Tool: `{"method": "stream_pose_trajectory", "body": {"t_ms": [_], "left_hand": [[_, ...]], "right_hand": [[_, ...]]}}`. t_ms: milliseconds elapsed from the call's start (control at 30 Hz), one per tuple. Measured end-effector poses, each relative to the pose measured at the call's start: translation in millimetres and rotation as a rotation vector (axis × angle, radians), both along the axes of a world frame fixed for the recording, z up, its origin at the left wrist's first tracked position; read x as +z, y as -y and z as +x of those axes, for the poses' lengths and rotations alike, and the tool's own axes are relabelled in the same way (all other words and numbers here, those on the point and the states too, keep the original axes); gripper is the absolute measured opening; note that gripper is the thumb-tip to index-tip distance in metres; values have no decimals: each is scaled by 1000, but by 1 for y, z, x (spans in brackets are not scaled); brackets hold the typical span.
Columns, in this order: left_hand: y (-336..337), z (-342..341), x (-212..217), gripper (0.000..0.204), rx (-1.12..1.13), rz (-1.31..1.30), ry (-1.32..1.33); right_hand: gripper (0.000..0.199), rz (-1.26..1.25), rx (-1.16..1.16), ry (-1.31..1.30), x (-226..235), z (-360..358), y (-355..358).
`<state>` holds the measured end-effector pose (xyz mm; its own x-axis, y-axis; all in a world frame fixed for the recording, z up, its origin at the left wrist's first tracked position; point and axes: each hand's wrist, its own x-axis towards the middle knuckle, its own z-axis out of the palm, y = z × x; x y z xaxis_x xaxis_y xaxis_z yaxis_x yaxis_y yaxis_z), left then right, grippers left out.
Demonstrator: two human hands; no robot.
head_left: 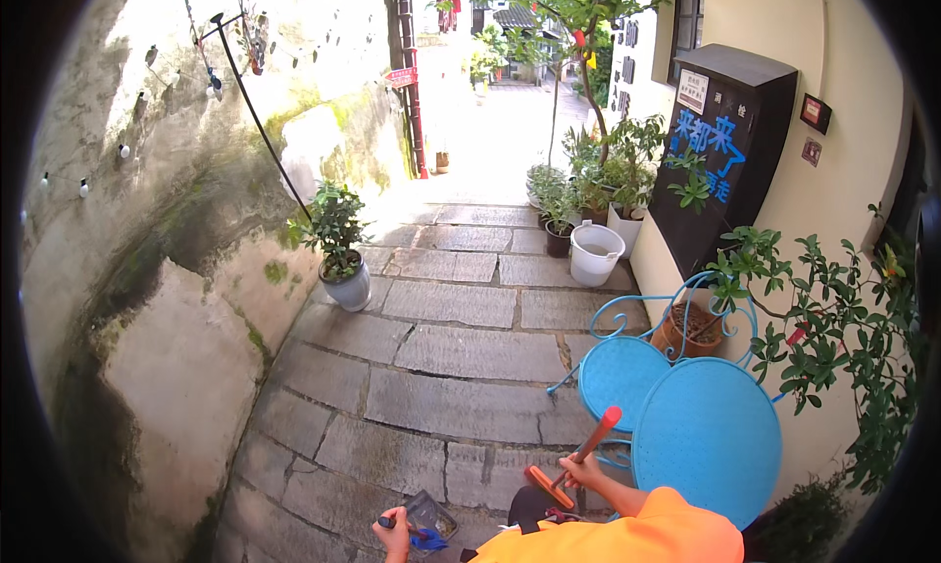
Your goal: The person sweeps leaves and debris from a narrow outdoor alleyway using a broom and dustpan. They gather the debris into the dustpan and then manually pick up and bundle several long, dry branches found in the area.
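Low at the front, my left hand [394,536] is closed around the dark handle of a long-handled dustpan. Its grey, see-through-looking pan [431,514] rests on the stone paving, with a blue part by the handle. My right hand [582,473] grips the shaft of a broom [600,430] with a red-orange handle end pointing up and away. The broom's orange head [549,488] is down beside my dark-clad knee, its bristles hidden. An orange sleeve [676,524] covers my right upper arm.
Close on my right stand a blue round table [708,436] and a blue metal chair [627,377], with a terracotta pot [691,330] behind. Further off are a white bucket [596,254] and potted plants. A potted shrub [346,281] stands by the left wall [186,367].
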<state>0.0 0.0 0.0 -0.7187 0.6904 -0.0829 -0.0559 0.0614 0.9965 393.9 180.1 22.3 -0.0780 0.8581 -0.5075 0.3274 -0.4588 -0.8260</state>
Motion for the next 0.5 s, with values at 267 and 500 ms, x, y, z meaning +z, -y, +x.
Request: {"method": "stream_pose_trajectory", "body": {"t_ms": [267,500], "left_hand": [[-106,-105,-15,19,83,-143,-44],[-259,-175,15,22,227,-152,-167]], "right_hand": [[28,-153,241,201,-28,-37,-98],[29,-260,158,192,-1,-98,-243]]}}
